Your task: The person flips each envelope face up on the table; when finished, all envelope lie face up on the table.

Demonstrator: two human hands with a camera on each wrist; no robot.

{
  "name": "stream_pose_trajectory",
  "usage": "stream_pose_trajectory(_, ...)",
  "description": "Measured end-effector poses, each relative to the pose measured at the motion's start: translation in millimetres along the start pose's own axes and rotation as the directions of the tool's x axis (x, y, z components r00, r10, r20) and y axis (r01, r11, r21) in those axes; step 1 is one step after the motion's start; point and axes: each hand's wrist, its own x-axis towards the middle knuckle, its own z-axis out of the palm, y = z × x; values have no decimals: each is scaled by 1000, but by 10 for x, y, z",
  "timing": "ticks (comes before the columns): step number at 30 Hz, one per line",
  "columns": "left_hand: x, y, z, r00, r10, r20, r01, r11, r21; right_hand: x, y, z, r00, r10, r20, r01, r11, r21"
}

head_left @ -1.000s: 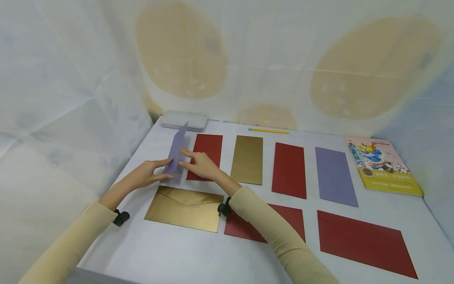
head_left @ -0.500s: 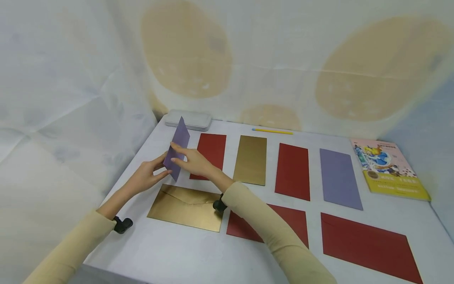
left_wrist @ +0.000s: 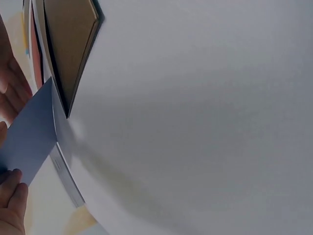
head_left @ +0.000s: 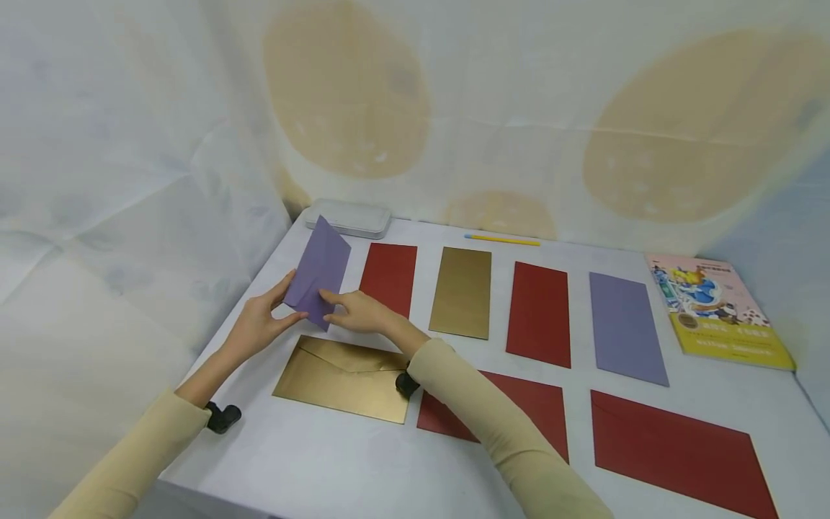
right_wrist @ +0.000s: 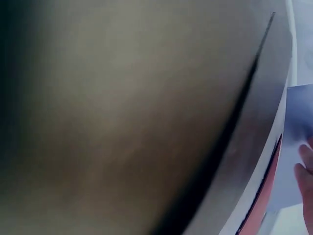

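A purple envelope [head_left: 318,270] is held up, tilted, above the left part of the table, its flap side facing the head camera. My left hand [head_left: 256,321] pinches its lower left edge between thumb and fingers. My right hand [head_left: 359,311] is at its lower right, the index finger extended onto the flap area and the thumb just below. In the left wrist view the purple envelope [left_wrist: 27,134] stands between both hands. The right wrist view shows fingers [right_wrist: 305,159] against its face. Just below lies a gold envelope [head_left: 340,378], flap up.
Behind the right hand lie a red envelope [head_left: 391,274], a gold one [head_left: 462,292], another red one [head_left: 538,313] and a purple one [head_left: 627,328]. More red envelopes [head_left: 681,450] lie nearer. A tin case [head_left: 350,218], a pencil [head_left: 502,239] and a book [head_left: 720,310] sit farther back.
The purple envelope has turned from nearly edge-on to show its flap side. My left hand still holds it, while the right index finger has shifted lower across its face.
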Motion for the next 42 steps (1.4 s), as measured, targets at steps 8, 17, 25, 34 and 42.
stream_pose_trajectory(8,3,-76,-74,995,-103,-10,103,995,-13,-38,16,24,994,-9,109,22,992,-120)
stream_pose_trajectory(17,14,-288,-140,975,-205,82,202,978,40,-22,17,36,989,4,145,20,987,-160)
stream_pose_trajectory(25,92,-394,-152,954,-247,169,228,966,125,16,46,17,988,-2,153,28,986,-164)
stream_pose_trajectory(34,175,-450,-104,924,-273,269,229,956,182,53,67,10,988,11,157,22,979,-202)
stream_pose_trajectory(42,173,-463,-64,928,-250,275,189,954,232,18,57,-7,989,12,149,19,978,-206)
